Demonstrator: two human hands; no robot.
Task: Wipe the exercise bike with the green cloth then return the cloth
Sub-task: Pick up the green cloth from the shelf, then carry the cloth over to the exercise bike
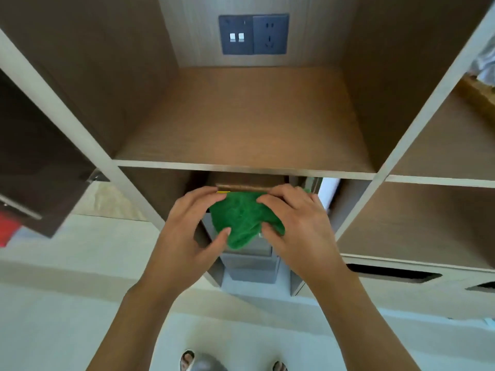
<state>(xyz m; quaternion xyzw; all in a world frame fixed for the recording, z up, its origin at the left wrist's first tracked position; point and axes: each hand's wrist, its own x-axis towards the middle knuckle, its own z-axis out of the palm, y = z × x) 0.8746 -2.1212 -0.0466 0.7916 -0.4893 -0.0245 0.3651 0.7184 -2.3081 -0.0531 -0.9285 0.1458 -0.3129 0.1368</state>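
While you have the green cloth [242, 219] bunched between both hands at the mouth of the lower compartment, just under the edge of the wooden shelf [241, 121], work out which step this is: no exercise bike shows in view, so whether you are taking the cloth out or putting it back cannot be told from here. Your left hand [187, 226] curls round the cloth's left side, thumb pinching its lower edge and fingertips at its top; your right hand [292, 223] grips the right side the same way, fingers folded over the top and thumb pressed into the fabric. Both grips look firm, neither hand slack. A thin yellow strip [222, 192] shows by the left fingertips; what it is cannot be made out. Keep the loose bottom fold gathered so it doesn't catch on the grey drawers [250, 259] below, and move both hands together, level, clear of the shelf edge above your knuckles
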